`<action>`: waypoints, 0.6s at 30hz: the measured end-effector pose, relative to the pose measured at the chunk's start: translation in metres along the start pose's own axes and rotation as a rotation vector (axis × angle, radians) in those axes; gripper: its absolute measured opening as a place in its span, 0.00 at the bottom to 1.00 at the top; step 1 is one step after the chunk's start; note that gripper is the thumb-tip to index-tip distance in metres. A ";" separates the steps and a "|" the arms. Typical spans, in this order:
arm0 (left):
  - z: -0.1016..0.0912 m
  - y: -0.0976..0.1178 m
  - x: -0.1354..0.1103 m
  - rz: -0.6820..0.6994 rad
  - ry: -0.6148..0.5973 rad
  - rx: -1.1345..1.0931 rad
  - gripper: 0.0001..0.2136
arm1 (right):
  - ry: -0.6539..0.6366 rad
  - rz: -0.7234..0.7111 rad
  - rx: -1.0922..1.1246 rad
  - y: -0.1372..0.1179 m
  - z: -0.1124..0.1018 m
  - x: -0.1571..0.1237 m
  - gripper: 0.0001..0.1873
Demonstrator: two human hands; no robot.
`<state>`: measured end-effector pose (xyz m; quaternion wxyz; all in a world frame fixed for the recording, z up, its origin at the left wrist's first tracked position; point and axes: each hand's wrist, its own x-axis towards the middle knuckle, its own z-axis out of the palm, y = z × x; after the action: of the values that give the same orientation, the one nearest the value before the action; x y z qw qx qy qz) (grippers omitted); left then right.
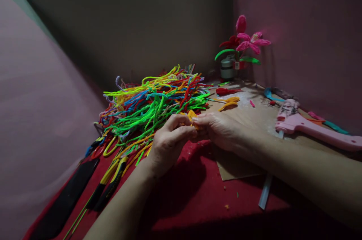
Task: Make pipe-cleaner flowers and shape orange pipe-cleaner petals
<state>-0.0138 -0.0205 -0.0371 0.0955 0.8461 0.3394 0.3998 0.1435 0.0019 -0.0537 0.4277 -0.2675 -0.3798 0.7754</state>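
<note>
My left hand [171, 142] and my right hand [222, 128] meet over the front of the table, fingers pinched together. Between their fingertips is an orange pipe cleaner piece [191, 114], mostly hidden by the fingers, so its full shape does not show. Just beyond my left hand lies a big heap of pipe cleaners [158, 100] in green, yellow, blue, red and orange. Past my right hand, orange pipe cleaner petals [229, 102] and a red petal [226, 91] rest on a brown board [249, 115].
A pink glue gun [319, 130] lies on the right, a clear glue stick [266, 191] below it. Pliers with yellow-black handles [113, 177] and a black flat object [69, 194] lie left on the red cloth [181, 191]. Pink pipe cleaner flowers [250, 42] stand at the back.
</note>
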 end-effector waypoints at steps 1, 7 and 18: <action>-0.002 0.002 0.001 0.033 -0.035 -0.008 0.04 | -0.012 0.008 -0.007 0.000 0.000 0.000 0.05; -0.012 0.008 0.002 0.011 -0.107 -0.176 0.06 | -0.030 -0.110 -0.148 0.001 -0.001 0.002 0.08; -0.021 0.012 0.008 -0.194 -0.175 -0.219 0.03 | -0.018 -0.080 -0.352 -0.004 0.005 -0.005 0.06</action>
<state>-0.0200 -0.0264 -0.0134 0.2543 0.8255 0.3642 0.3482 0.1439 -0.0026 -0.0475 0.4012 -0.3158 -0.5239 0.6818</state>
